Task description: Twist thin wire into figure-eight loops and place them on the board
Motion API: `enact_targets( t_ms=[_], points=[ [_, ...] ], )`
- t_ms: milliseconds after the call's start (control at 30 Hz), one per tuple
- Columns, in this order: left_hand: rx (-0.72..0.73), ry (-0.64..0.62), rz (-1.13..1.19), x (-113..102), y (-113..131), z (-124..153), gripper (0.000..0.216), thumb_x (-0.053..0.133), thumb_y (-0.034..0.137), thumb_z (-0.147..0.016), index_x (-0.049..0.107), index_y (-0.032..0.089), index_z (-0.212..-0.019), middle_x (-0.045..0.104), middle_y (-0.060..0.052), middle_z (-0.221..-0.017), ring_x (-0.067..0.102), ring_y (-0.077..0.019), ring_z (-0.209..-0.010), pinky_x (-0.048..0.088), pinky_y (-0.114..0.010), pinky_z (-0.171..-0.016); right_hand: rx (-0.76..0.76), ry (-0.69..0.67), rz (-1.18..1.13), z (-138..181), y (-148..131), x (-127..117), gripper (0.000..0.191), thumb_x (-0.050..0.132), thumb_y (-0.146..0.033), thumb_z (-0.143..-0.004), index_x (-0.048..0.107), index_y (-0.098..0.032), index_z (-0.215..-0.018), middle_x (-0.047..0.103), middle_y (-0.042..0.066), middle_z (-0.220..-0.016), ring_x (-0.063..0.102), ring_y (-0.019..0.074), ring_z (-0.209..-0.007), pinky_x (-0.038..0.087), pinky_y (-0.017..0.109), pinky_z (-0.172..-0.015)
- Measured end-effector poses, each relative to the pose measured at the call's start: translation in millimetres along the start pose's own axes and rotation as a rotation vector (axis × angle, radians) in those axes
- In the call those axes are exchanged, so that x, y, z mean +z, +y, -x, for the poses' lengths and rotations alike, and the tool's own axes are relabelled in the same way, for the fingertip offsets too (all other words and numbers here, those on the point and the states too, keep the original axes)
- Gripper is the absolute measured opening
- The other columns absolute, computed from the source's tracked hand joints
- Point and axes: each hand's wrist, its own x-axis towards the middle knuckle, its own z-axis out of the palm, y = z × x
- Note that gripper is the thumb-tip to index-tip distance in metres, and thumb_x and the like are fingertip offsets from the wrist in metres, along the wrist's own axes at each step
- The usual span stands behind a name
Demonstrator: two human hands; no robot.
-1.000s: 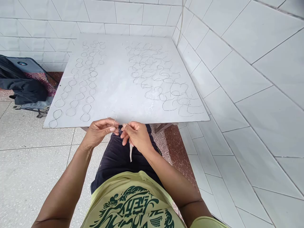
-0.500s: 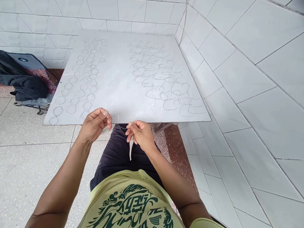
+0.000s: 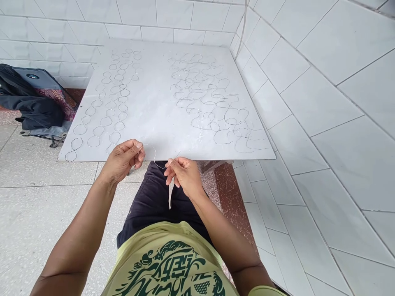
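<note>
Basically, hands are apart now; one second ago they met over the wire (image 3: 154,158). Left hand (image 3: 125,160) has backed off toward 9 o'clock; right hand (image 3: 185,174) sits nearly where it was, slightly to 3 o'clock. Versus half a second ago: barely any change.

Right grip: narrow, thumb and forefinger pinching the wire. Left grip: thumb close against forefinger; can't tell if the wire's far end is in there, as that stretch is too faint.

Wire is in the gap between hands, at the table's (image 3: 154,107) 6 o'clock edge. It leaves the right fingertips toward 9, then bends up to 12 as an open curve; a second ago it showed a rounder bend by the left fingers.

On the table, unchanged: figure-eight wires (image 3: 73,149) from 11 down to 8 o'clock, loose curved wires (image 3: 224,143) from 1 to 4. Chair (image 3: 46,78) at 10, same spot.
</note>
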Motion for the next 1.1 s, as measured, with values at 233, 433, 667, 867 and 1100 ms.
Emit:
enact_targets(
  t_ms=[233, 433, 667, 867, 1100],
  points=[
    [0.036, 0.114, -0.032, 19.9, -2.7, 3.5, 0.044, 0.073, 0.054, -0.091, 0.074, 0.015, -0.112, 0.075, -0.014, -0.111, 0.062, -0.0133, -0.063, 0.049, -0.027, -0.055, -0.061, 0.069, 0.02, 1.9, -1.6, 6.0, 0.033, 0.067, -0.046, -0.092, 0.067, -0.016, -0.08, 0.072, 0.003, -0.066, 0.065, 0.0122, -0.04, 0.027, 0.017, -0.029],
    [-0.048, 0.193, -0.024, 41.8, -21.0, 17.9, 0.044, 0.078, 0.051, -0.087, 0.076, 0.014, -0.11, 0.076, -0.014, -0.108, 0.065, -0.0143, -0.067, 0.051, -0.027, -0.057, -0.152, 0.113, -0.042, -1.6, 2.9, 5.3, 0.034, 0.068, -0.047, -0.094, 0.068, -0.015, -0.082, 0.074, 0.004, -0.069, 0.067, 0.013, -0.043, 0.031, 0.017, -0.03],
    [-0.038, 0.266, -0.028, 59.2, -27.6, 14.6, 0.031, 0.086, 0.043, -0.08, 0.079, 0.014, -0.088, 0.077, -0.009, -0.089, 0.063, -0.0136, -0.061, 0.05, -0.027, -0.055, -0.186, 0.122, -0.083, -6.7, 6.2, 14.1, 0.036, 0.067, -0.048, -0.095, 0.067, -0.015, -0.082, 0.075, 0.005, -0.07, 0.066, 0.0125, -0.043, 0.031, 0.016, -0.03],
    [-0.019, 0.275, -0.058, 55.6, -11.0, -9.4, 0.028, 0.088, 0.039, -0.076, 0.078, 0.013, -0.08, 0.074, -0.007, -0.078, 0.063, -0.0136, -0.057, 0.051, -0.026, -0.052, -0.188, 0.079, -0.087, -14.4, 3.0, 10.9, 0.037, 0.064, -0.051, -0.097, 0.069, -0.015, -0.094, 0.075, 0.005, -0.074, 0.068, 0.0139, -0.046, 0.032, 0.017, -0.03],
    [-0.091, 0.263, -0.163, 42.6, 15.3, -95.5, 0.017, 0.085, 0.023, -0.078, 0.075, 0.01, -0.074, 0.075, -0.011, -0.08, 0.07, -0.0165, -0.062, 0.063, -0.032, -0.063, -0.259, 0.145, -0.039, -21.0, -1.7, -12.8, 0.035, 0.058, -0.048, -0.1, 0.069, -0.016, -0.095, 0.072, 0.004, -0.073, 0.068, 0.0133, -0.049, 0.033, 0.017, -0.032]
  ],
)
